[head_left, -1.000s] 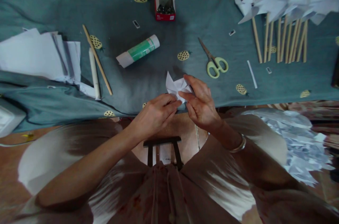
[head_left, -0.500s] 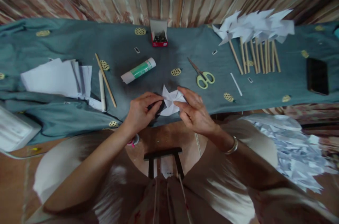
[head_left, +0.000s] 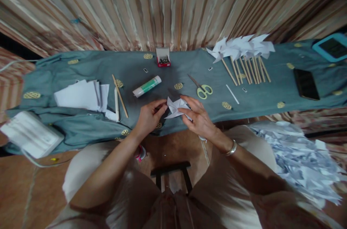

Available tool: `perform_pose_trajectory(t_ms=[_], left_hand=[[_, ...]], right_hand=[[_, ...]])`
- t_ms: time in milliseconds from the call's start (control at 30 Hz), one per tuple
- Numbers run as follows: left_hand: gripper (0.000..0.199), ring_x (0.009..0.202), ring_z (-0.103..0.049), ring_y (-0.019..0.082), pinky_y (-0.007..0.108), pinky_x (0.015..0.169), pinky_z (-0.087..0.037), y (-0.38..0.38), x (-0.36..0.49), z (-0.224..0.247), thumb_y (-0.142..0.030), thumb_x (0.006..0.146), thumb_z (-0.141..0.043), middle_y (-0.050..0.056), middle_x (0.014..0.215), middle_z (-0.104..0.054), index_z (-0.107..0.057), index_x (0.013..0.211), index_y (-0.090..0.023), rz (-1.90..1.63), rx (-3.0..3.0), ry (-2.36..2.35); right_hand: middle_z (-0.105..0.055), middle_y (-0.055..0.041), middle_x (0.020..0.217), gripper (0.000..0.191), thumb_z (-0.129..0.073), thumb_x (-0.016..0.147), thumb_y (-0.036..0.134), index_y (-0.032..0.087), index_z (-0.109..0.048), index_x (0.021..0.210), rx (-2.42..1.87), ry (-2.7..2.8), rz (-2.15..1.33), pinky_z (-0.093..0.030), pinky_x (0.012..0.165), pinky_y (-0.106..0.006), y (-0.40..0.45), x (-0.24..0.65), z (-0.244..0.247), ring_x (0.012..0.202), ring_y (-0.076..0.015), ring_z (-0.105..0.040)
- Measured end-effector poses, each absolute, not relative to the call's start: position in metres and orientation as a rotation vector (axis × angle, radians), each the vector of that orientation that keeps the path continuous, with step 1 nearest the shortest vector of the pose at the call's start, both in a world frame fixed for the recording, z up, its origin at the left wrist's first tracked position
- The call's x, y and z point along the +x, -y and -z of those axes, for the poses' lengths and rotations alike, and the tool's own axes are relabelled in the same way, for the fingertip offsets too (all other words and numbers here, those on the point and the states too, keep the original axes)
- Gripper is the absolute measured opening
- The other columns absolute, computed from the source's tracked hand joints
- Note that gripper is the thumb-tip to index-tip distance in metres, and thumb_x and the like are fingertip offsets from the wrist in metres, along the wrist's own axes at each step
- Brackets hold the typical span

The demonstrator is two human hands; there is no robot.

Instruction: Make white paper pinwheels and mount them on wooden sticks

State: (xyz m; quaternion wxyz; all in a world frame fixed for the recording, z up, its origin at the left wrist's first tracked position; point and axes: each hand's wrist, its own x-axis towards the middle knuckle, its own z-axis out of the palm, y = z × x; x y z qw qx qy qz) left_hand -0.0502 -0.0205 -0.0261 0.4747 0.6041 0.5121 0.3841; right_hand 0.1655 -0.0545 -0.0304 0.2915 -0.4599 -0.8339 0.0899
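Note:
A folded white paper pinwheel (head_left: 176, 107) is between my hands near the table's front edge. My right hand (head_left: 200, 117) holds its right side, fingers over and under the paper. My left hand (head_left: 150, 115) is closed in a pinch at the pinwheel's left tip; whatever is between its fingertips is too small to make out. Beyond my hands lie a green and white glue stick (head_left: 147, 86) and green-handled scissors (head_left: 201, 88). A small red box (head_left: 163, 62) of metal pins stands open at the back.
Pinwheels on sticks (head_left: 244, 50) lie at back right, a phone (head_left: 306, 83) farther right. Left are stacked paper (head_left: 78, 95), a wooden stick (head_left: 120, 96), a white tube (head_left: 116, 105) and a white device (head_left: 34, 133). A paper pile (head_left: 298, 160) lies at lower right.
The view has shifted, showing more curtain and a blue-framed device at the far right. My left fingertips have moved slightly away from the pinwheel's middle, and the pinwheel is tilted more.

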Motion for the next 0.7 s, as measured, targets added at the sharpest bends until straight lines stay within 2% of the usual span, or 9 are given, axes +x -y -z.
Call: perform_pose_trajectory(t_ms=[100, 200, 433, 700], left_hand=[[0.050, 0.074, -0.069, 0.020, 0.030, 0.071, -0.053, 0.020, -0.043, 0.021, -0.050, 0.069, -0.077, 0.007, 0.082, -0.075, -0.073, 0.104, -0.015, -0.967, 1.061, -1.180], [0.048, 0.069, -0.068, 0.019, 0.031, 0.073, -0.053, 0.020, -0.034, 0.014, -0.053, 0.061, -0.081, 0.005, 0.076, -0.074, -0.073, 0.091, -0.015, -0.976, 0.766, -1.025], [0.045, 0.071, -0.067, 0.014, 0.026, 0.077, -0.051, 0.017, -0.023, 0.009, -0.026, 0.046, -0.091, 0.003, 0.081, -0.076, -0.074, 0.085, -0.015, -1.075, 0.625, -0.924], [0.037, 0.064, -0.064, 0.014, 0.028, 0.071, -0.050, 0.009, -0.022, 0.008, -0.022, 0.044, -0.089, 0.001, 0.073, -0.074, -0.073, 0.076, -0.016, -1.161, 0.646, -0.992]], right_hand=[[-0.052, -0.0113, 0.146, 0.029, -0.051, 0.090, 0.016, 0.024, -0.068, 0.112, -1.200, 2.159, -0.200, -0.044, 0.105, -0.055, 0.051, 0.164, 0.026, 0.133, -0.0290, -0.048], [-0.050, -0.0104, 0.147, 0.031, -0.050, 0.091, 0.016, 0.026, -0.065, 0.117, -1.164, 2.175, -0.140, -0.044, 0.105, -0.055, 0.047, 0.159, 0.022, 0.135, -0.0285, -0.046], [-0.048, -0.0136, 0.148, 0.033, -0.050, 0.090, 0.017, 0.022, -0.063, 0.121, -1.152, 2.204, -0.121, -0.044, 0.106, -0.055, 0.040, 0.143, 0.016, 0.137, -0.0301, -0.044], [-0.045, -0.0122, 0.150, 0.031, -0.054, 0.091, 0.030, 0.024, -0.066, 0.119, -1.146, 2.047, -0.293, -0.043, 0.109, -0.052, 0.035, 0.138, 0.007, 0.138, -0.0284, -0.044]])
